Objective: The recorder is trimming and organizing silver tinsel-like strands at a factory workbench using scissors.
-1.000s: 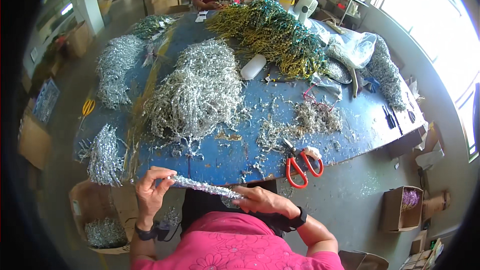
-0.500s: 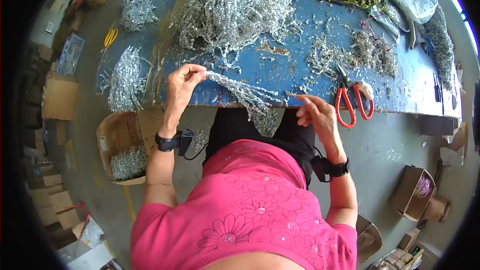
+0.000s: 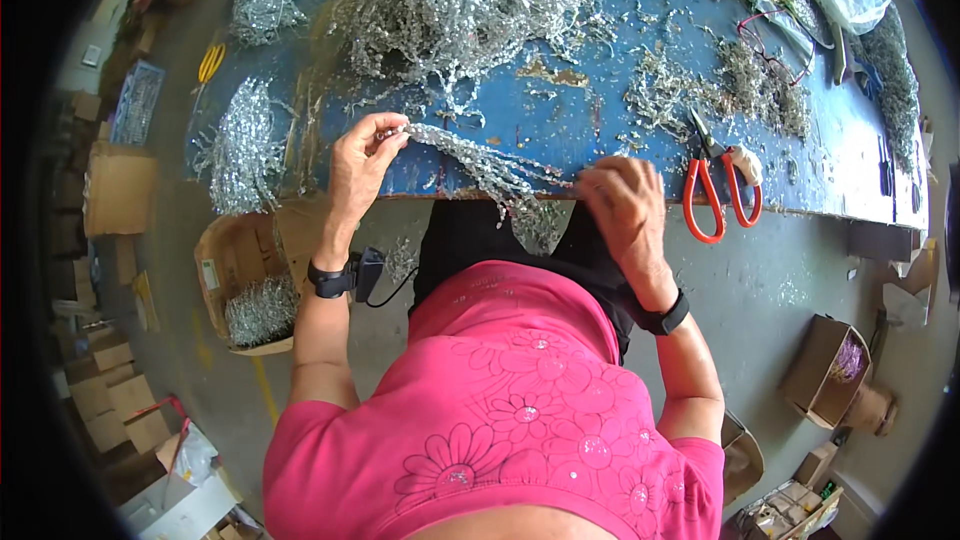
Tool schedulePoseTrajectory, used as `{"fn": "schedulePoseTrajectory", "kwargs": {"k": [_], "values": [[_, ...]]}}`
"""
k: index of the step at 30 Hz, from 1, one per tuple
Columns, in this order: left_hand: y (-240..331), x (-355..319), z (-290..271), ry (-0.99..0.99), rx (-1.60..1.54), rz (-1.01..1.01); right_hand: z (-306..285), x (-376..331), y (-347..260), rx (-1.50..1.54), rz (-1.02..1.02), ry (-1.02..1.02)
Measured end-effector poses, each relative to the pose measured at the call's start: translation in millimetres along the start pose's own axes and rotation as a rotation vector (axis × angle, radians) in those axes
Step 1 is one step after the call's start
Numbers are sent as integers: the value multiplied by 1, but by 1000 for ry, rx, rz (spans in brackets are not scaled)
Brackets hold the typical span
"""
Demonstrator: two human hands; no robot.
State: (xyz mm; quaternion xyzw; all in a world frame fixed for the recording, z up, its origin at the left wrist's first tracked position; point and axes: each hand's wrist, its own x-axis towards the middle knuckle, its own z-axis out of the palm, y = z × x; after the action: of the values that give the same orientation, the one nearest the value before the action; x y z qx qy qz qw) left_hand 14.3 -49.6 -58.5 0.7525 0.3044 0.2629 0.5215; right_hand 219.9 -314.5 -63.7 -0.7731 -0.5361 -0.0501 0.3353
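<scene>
My left hand [image 3: 365, 165] pinches the gathered end of a silver tinsel bunch [image 3: 470, 160] between thumb and fingers, just above the table's front edge. From there the strands fan to the right, and some hang down over my lap. My right hand [image 3: 628, 202], slightly blurred, has its fingers curled at the tip of one outstretched strand and seems to pinch it. Right of that hand, red-handled scissors [image 3: 705, 202] lie with blades on the table and handles past its edge; one handle has a pale wrapping.
A large silver tinsel heap [image 3: 465, 10] covers the back of the blue table [image 3: 400, 180]. A smaller tinsel bundle [image 3: 245, 145] and yellow-handled scissors [image 3: 211, 63] lie left. Tinsel scraps [image 3: 670, 90] are scattered right. Below on the left stands a cardboard box [image 3: 215, 275] holding tinsel.
My right hand has moved up and slightly left, its fingers now at a strand's tip. The left hand keeps its pinch on the bunch. The whole view has shifted a little.
</scene>
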Motion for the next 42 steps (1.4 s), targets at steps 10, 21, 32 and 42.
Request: {"fn": "schedulePoseTrajectory", "kwargs": {"k": [10, 21, 32, 42], "values": [[55, -12, 4, -315, -211, 124, 39, 37, -60, 269, -49, -26], [14, -6, 21, -252, 238, 404, -27, 36, -7, 450, 213, -498], [13, -5, 19, -205, 376, 437, -4, 25, 10, -70, -138, -129], [6, -9, 17, -135, 412, 535, -2, 17, 13, -19, -83, -11]]}}
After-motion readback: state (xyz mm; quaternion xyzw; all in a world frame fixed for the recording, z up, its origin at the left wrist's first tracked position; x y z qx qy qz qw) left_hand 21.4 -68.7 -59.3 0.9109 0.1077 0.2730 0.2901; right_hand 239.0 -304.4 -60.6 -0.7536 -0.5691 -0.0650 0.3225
